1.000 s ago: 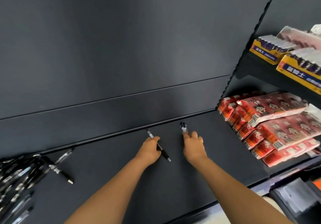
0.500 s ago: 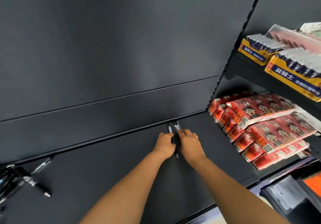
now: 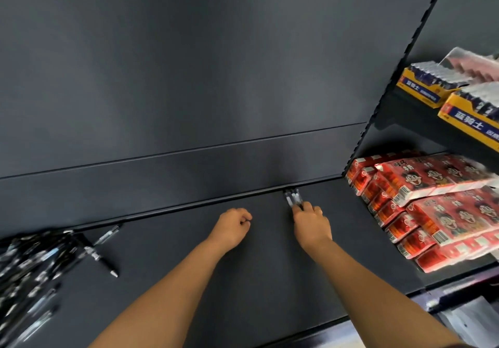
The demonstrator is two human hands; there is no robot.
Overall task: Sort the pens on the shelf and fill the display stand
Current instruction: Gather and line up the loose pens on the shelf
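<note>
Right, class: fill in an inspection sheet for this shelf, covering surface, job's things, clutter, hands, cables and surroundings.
Surface: dark flat shelf, with a rail along its back edge.
Job's things: pen pile at far left, with a loose pen beside it; a short pen row lies against the back rail. No display stand seen.
Clutter: nothing seen.
Hands: left hand is curled and holds nothing; right hand has its fingers curled onto the near ends of the pen row.
Cables: nothing seen.
Surroundings: dark back panel; red packs stacked at right; yellow boxes on the shelf above them.
</note>
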